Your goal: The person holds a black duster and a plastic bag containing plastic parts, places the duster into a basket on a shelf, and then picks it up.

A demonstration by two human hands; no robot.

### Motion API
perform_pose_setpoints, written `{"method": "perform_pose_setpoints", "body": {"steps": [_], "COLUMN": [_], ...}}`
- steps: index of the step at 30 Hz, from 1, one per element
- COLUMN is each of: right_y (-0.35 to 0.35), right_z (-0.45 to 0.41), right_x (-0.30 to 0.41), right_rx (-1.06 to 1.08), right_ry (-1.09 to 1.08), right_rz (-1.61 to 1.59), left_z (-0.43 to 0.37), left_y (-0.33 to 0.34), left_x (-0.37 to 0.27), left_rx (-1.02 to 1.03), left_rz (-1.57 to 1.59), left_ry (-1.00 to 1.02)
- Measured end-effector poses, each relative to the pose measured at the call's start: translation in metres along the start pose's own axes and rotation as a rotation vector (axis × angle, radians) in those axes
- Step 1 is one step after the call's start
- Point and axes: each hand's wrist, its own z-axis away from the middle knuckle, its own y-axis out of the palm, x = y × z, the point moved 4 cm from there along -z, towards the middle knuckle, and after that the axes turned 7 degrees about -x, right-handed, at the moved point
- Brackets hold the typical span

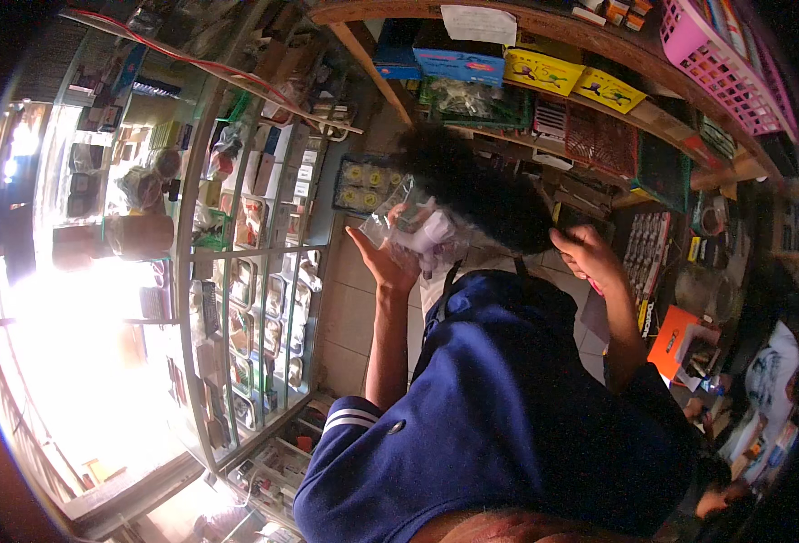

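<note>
My left hand (391, 268) holds a clear plastic bag (430, 234) with pale, light purple objects inside; the palm is turned up under it, and the thumb stands apart. My right hand (586, 254) is closed around the end of a large black fluffy duster (484, 186). A bit of pink shows just below the right fist. The duster's fluffy head stretches up and left from that hand, over the top of the bag, and hides part of it. What exactly the bag contains cannot be told.
Glass display shelves (257, 254) with packaged goods line the left. A wooden shelf (549, 20) ahead bears boxes and a pink plastic basket (718, 75). A blue tray (345, 183) is beyond the left hand. An orange box (674, 343) lies at right.
</note>
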Motion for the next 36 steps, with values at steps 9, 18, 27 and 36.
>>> {"method": "perform_pose_setpoints", "body": {"steps": [9, 18, 27, 36], "right_y": [0.004, 0.007, 0.021, 0.045], "right_z": [-0.007, -0.013, -0.003, 0.0], "right_x": [-0.017, -0.037, -0.019, -0.001], "right_rx": [-0.096, 0.011, 0.135, 0.011], "right_ry": [-0.19, -0.265, -0.45, -0.478], "right_rz": [0.447, 0.573, 0.663, 0.536], "left_z": [-0.004, -0.018, -0.02, -0.013], "left_y": [-0.002, -0.032, -0.041, -0.005], "left_x": [0.0, -0.011, -0.011, -0.004], "left_rx": [-0.113, -0.254, -0.06, -0.164], "left_rz": [-0.016, 0.101, 0.179, 0.041], "left_ry": [0.16, 0.274, 0.244, 0.32]}}
